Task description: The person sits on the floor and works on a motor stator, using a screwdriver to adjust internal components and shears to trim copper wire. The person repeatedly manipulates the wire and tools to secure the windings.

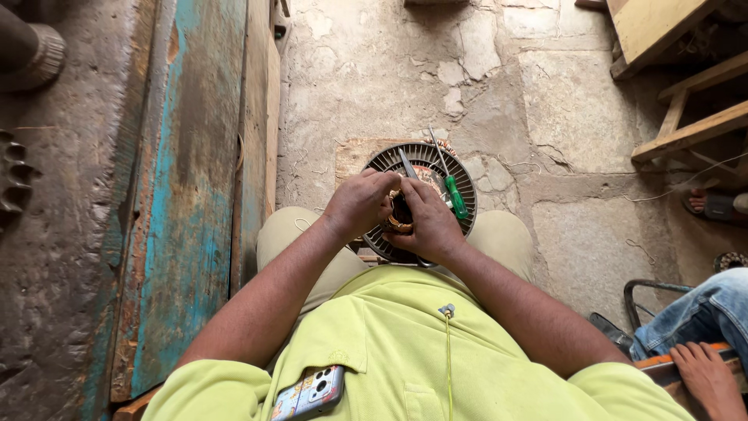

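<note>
Hands meet at the centre of the frame, over the lap. Left hand (360, 204) is curled, fingers closed over the top of a small copper-coloured wound coil (400, 222); a slim metal blade (407, 164) stands up from between its fingers, and whether the hand grips it cannot be told. Right hand (433, 224) is curled against the coil from the right side, fingers pressed together on it. The coil shows only as a brownish, banded ring with a dark middle, mostly hidden by both hands.

Directly beneath the hands lies a round dark slotted disc (460, 181), ribbed radially, resting across the knees with its far edge over the floor. A green-handled screwdriver (455, 196) lies on the disc just right of the right hand, its shaft pointing toward the upper frame.

Past the disc, the cracked stone floor (545, 117) fills the upper centre and right. A weathered blue wooden door (187, 179) runs down the left side, its edge close to the left knee. Wooden furniture legs (686, 129) occupy the upper right. At the lower right, another person's bare foot (705, 376) and denim-clad leg (701, 312) sit near the right elbow. A phone (308, 394) protrudes from the shirt pocket at the bottom.
</note>
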